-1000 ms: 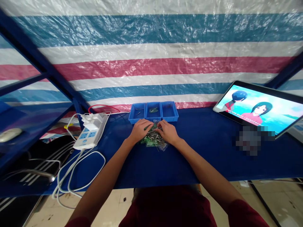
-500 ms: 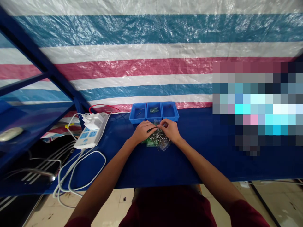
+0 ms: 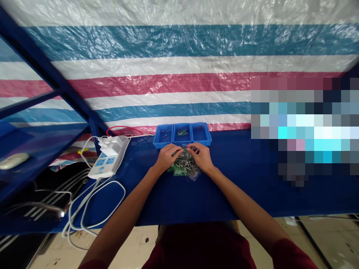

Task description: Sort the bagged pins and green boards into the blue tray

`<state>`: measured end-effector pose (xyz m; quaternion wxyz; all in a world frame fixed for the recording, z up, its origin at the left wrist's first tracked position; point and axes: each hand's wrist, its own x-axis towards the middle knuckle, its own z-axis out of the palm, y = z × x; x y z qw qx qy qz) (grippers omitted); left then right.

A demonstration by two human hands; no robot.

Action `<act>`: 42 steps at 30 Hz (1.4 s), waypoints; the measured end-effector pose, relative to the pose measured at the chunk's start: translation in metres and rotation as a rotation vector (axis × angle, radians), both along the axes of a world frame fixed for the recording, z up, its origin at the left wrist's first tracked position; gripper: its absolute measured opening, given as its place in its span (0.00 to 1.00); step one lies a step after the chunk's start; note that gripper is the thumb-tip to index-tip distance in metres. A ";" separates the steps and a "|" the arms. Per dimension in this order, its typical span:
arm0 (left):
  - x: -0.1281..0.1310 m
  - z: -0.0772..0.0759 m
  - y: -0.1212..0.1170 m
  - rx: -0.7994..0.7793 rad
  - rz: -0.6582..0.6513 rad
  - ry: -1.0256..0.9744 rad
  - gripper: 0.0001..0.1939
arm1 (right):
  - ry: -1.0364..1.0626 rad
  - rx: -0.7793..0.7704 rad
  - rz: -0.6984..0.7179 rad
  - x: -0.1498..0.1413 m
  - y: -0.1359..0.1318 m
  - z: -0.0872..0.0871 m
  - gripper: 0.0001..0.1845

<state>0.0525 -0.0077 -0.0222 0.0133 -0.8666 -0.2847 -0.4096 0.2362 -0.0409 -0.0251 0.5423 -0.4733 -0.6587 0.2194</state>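
From where I stand, the L hand (image 3: pixel 166 157) and R hand (image 3: pixel 203 158) are bent in over the heap, thumbs and forefingers narrowed, tips close together; can't tell if either pinches a part, too small to see. Both wrists come in low from the table's near side, prob. so the tips can work on small stuff w/o the palms covering it.

Right under and between the hands, on the blue table (image 3: pixel 179 201), is the pile of thin metal pieces (image 3: pixel 183 164), w/ green packets (image 3: pixel 178 172) at its L edge and a clear bag (image 3: pixel 194 174) at its near R. It's prob. set there b/c both hands reach it easily. The pieces point every which way, most lying flat or slanted, so no one long axis for the lot.

Just beyond sit three blue bins (image 3: pixel 158 145) side by side, open tops up, their row running L to R; prob. placed for a short reach. L bin has a few slim pieces (image 3: pixel 165 135), middle one a green item (image 3: pixel 183 132). Farther L, a white power strip (image 3: pixel 101 172) runs obliquely away from the person, cables looping nearer
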 end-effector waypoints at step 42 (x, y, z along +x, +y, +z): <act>0.007 0.001 -0.006 -0.188 0.031 -0.215 0.12 | -0.151 0.067 -0.130 0.001 -0.002 0.002 0.23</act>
